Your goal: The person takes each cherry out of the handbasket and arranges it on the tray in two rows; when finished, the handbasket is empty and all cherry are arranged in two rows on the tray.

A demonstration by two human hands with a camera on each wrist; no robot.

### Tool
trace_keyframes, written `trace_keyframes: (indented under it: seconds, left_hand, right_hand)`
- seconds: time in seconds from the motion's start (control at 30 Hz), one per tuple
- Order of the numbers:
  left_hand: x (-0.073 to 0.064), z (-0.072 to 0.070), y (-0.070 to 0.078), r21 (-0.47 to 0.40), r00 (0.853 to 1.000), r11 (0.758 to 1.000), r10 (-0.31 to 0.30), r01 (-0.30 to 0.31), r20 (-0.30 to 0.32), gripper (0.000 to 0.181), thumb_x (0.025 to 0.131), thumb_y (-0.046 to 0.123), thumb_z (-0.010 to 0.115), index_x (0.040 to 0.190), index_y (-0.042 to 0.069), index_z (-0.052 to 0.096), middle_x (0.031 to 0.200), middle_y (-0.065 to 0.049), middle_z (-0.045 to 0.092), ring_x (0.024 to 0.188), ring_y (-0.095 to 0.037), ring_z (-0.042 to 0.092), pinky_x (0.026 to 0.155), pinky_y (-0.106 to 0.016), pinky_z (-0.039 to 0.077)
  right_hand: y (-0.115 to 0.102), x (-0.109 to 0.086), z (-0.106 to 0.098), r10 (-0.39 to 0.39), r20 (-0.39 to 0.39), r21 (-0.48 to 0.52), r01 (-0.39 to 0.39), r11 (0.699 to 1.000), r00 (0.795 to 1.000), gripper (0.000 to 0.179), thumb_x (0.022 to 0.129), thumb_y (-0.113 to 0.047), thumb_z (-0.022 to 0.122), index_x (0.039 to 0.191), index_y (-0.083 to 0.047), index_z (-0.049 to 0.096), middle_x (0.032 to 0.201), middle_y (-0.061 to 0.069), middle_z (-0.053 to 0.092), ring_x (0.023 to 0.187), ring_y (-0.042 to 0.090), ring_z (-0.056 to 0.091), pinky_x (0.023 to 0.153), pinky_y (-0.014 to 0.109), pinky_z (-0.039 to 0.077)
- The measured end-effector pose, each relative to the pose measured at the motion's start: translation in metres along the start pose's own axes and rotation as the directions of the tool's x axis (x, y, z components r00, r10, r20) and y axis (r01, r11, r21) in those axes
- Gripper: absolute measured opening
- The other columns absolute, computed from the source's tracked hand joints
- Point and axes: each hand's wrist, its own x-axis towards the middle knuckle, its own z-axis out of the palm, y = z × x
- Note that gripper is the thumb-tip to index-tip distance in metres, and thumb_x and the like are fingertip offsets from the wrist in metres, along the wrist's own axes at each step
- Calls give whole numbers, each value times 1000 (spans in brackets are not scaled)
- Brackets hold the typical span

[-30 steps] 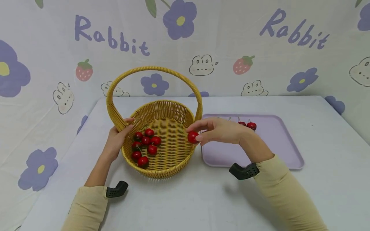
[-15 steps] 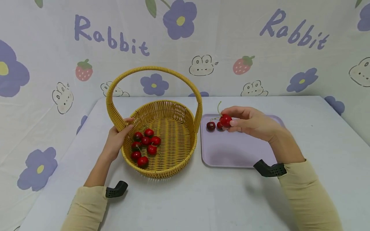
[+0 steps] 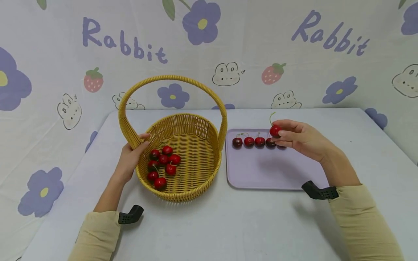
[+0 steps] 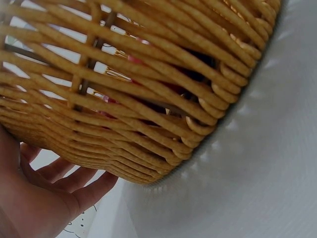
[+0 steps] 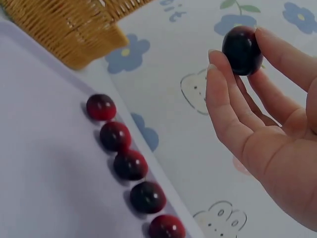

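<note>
A cherry with a green stem is pinched between the thumb and fingers of my right hand, held above the lilac tray. The right wrist view shows this cherry dark against the light. Along the tray's far edge lies a row of several cherries, partly behind my fingers. My left hand grips the left side of the yellow wicker basket, at the foot of its handle. In the left wrist view those fingers curl against the woven wall. Several red cherries lie in the basket's left part.
The basket's tall arched handle rises over it. A white table carries basket and tray. Behind hangs a printed cloth with flowers and rabbits.
My right hand has carried the cherry from the basket's right rim rightward over the tray, uncovering more of the row. The left hand keeps its grip on the basket.
</note>
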Motion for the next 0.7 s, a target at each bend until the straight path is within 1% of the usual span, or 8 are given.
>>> trace_keyframes:
  seconds: [0.17, 0.33, 0.43, 0.6, 0.7]
  left_hand:
    - [0, 1, 1, 7, 1000, 1000, -2, 2, -3, 45, 102, 23, 47, 140, 0, 43, 143, -18, 39, 128, -29, 37, 105, -45, 28]
    - [-1, 1, 1, 15, 1000, 1000, -6, 6, -11, 45, 102, 23, 47, 140, 0, 43, 143, -17, 40, 127, -28, 38, 104, -44, 29]
    - [-1, 0, 1, 17, 1000, 1000, -9, 9, -13, 45, 102, 24, 47, 140, 1, 43, 143, -17, 40, 126, -26, 39, 103, -42, 29]
    - [-1, 0, 1, 18, 1000, 1000, -16, 16, -12, 45, 102, 24, 47, 140, 1, 43, 142, -16, 40, 125, -25, 39, 102, -42, 29]
    - [-1, 0, 2, 19, 1000, 1000, -15, 15, -10, 45, 102, 24, 47, 140, 1, 43, 142, -16, 40, 125, -26, 39, 103, -42, 29]
  right_hand:
    - [5, -4, -14, 23, -72, 2, -23, 1000, 997, 25, 97, 0, 51, 119, -10, 60, 121, 8, 49, 101, 22, 63, 87, 28, 48]
    - [9, -8, -26, 74, -160, -29, -80, 996, 984, 28, 97, -8, 55, 125, -8, 49, 121, 7, 46, 102, 17, 63, 86, 25, 48]
    - [13, -11, -34, 98, -198, -33, -107, 994, 975, 30, 97, -10, 56, 125, -8, 47, 118, 3, 51, 100, 15, 63, 84, 23, 48]
    - [19, -15, -47, 134, -231, -55, -150, 987, 964, 34, 96, -11, 58, 126, -7, 44, 107, -3, 61, 97, 14, 63, 82, 23, 49]
    - [22, -17, -54, 168, -261, -81, -195, 977, 951, 38, 95, -12, 59, 128, -4, 41, 102, -4, 64, 95, 12, 64, 81, 23, 50]
